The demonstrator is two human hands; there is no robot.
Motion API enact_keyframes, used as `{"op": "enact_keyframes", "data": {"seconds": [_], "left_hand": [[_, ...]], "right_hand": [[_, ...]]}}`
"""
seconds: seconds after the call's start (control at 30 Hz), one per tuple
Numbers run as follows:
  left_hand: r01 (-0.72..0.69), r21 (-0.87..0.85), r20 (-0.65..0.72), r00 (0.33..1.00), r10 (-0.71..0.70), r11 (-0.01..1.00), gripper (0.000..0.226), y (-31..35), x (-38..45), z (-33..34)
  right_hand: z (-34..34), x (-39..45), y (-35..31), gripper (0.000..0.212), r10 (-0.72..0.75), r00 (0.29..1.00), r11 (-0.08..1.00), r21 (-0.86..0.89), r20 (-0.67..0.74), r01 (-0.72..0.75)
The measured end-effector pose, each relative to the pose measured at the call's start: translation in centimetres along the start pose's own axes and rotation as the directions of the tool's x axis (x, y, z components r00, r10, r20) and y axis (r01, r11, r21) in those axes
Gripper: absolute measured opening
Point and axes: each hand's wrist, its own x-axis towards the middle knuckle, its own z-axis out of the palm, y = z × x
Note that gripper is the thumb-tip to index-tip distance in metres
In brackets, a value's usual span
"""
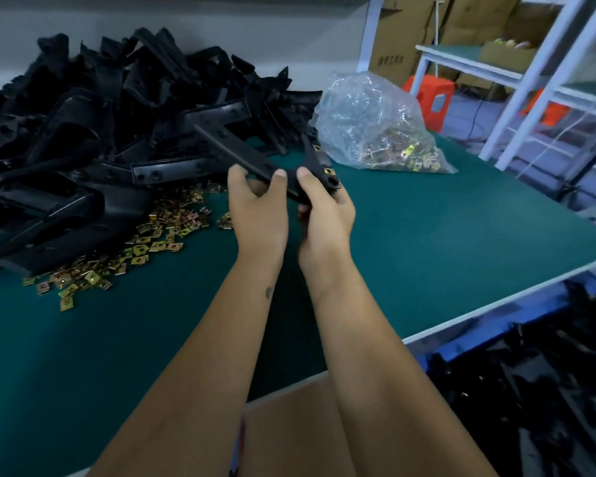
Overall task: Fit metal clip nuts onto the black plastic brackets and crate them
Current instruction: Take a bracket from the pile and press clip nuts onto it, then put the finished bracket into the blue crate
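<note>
**A:** Largest first: what carries the work?

**B:** The green tabletop (427,242). On its far left lies the heap of black brackets (93,132); along the heap's near edge spread the loose clip nuts (152,235); to the right sits a clear bag of clip nuts (379,129). A blue crate (516,380) of dark parts stands below the tabletop's right edge.

**B:** Above the tabletop's middle, both hands hold one bracket (255,163).

**A:** And each grip?

**B:** The left hand (257,208) has thumb and fingers curled round the long arm. The right hand (326,208) is wrapped round the short end, thumb pressed on top. Two fitted nuts (328,171) show on that end's far edge.

**A:** How is the step best done?

**B:** Judged from this pose: brace the bracket firmly with the left, slide each nut squarely over the edge until its hole meets the bracket's hole, and check seating with the thumb. Whether the right hand conceals a further nut cannot be told.
</note>
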Motion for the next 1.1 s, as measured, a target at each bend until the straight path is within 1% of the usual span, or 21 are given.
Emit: {"op": "enact_keyframes", "data": {"seconds": [0.07,0.13,0.2,0.27,0.33,0.43,0.5,0.57,0.63,0.67,0.7,0.77,0.83,0.9,0.93,0.97,1.0,1.03,1.07,1.1], "left_hand": [[0.038,-0.019,0.069,0.997,-0.037,0.999,0.017,0.5,-1.7,2.2],[0.085,-0.048,0.136,0.988,-0.078,0.995,0.016,1.0,-3.9,4.4],[0.179,-0.126,0.195,0.969,-0.153,0.976,0.014,1.6,-6.3,6.5],[0.295,-0.203,0.257,0.936,-0.239,0.934,0.014,2.2,-8.9,8.6],[0.371,-0.214,0.345,0.894,-0.285,0.904,0.019,2.4,-11.6,10.6],[0.446,-0.121,0.529,0.785,-0.322,0.887,0.026,1.9,-16.4,13.0],[0.488,-0.039,0.623,0.694,-0.361,0.872,0.026,0.7,-19.4,14.1],[0.538,0.065,0.680,0.592,-0.432,0.841,0.017,-1.4,-21.7,15.0],[0.580,0.182,0.681,0.508,-0.527,0.794,0.011,-4.2,-23.5,15.1],[0.581,0.246,0.668,0.478,-0.570,0.776,0.009,-5.9,-24.2,14.8],[0.568,0.314,0.649,0.456,-0.609,0.761,0.009,-7.5,-24.9,14.3],[0.496,0.463,0.622,0.409,-0.668,0.735,0.008,-10.7,-26.1,13.0],[0.375,0.607,0.617,0.333,-0.713,0.701,0.006,-13.6,-27.0,11.9],[0.232,0.736,0.589,0.245,-0.770,0.636,0.007,-15.9,-27.5,11.0],[0.133,0.790,0.569,0.203,-0.797,0.598,0.010,-16.8,-27.6,10.5],[0.041,0.826,0.550,0.159,-0.820,0.562,0.012,-17.5,-27.6,10.0],[-0.011,0.844,0.534,0.121,-0.837,0.537,0.015,-18.0,-27.5,9.4],[-0.025,0.851,0.525,0.093,-0.846,0.525,0.017,-18.4,-27.3,9.0],[-0.023,0.853,0.521,0.075,-0.850,0.521,0.017,-18.6,-27.0,8.8],[-0.021,0.855,0.519,0.067,-0.852,0.519,0.015,-18.4,-26.7,8.7]], "right_hand": [[-1.4,-0.6,-1.3,0.007,0.114,0.993,0.973,0.204,-0.023,-0.107],[-3.3,-0.7,-2.7,0.009,0.119,0.987,0.956,0.281,-0.105,-0.086],[-6.1,-0.7,-4.4,0.014,0.052,0.986,0.953,0.303,-0.161,-0.001],[-9.9,-1.0,-6.1,0.015,-0.043,0.978,0.959,0.267,-0.205,0.099],[-14.2,-1.7,-7.9,0.016,-0.138,0.962,0.954,0.231,-0.235,0.193],[-20.8,-3.7,-10.5,0.021,-0.260,0.927,0.927,0.200,-0.269,0.318],[-25.3,-5.2,-11.7,0.026,-0.298,0.908,0.928,0.133,-0.295,0.348],[-29.8,-7.0,-12.2,0.024,-0.263,0.902,0.955,0.041,-0.343,0.294],[-34.0,-8.6,-12.0,0.016,-0.178,0.892,0.984,-0.052,-0.416,0.172],[-35.8,-9.4,-11.7,0.011,-0.127,0.875,0.991,-0.095,-0.467,0.093],[-37.5,-10.0,-11.3,0.008,-0.079,0.847,0.992,-0.127,-0.525,0.014],[-40.2,-11.0,-10.2,0.008,-0.019,0.776,0.979,-0.168,-0.631,-0.113],[-42.2,-11.5,-9.0,0.012,0.000,0.717,0.966,-0.184,-0.697,-0.180],[-43.6,-11.6,-7.6,0.013,-0.020,0.641,0.949,-0.217,-0.767,-0.229],[-43.9,-11.5,-7.1,0.015,-0.043,0.582,0.941,-0.228,-0.812,-0.249],[-44.0,-11.4,-6.7,0.022,-0.065,0.513,0.939,-0.227,-0.856,-0.258],[-43.9,-11.3,-6.4,0.035,-0.086,0.443,0.944,-0.215,-0.892,-0.251],[-43.7,-11.2,-6.2,0.047,-0.106,0.383,0.951,-0.206,-0.918,-0.229],[-43.2,-11.2,-6.2,0.055,-0.138,0.330,0.956,-0.212,-0.934,-0.202],[-42.6,-11.0,-6.2,0.057,-0.180,0.286,0.956,-0.236,-0.941,-0.176]]}}
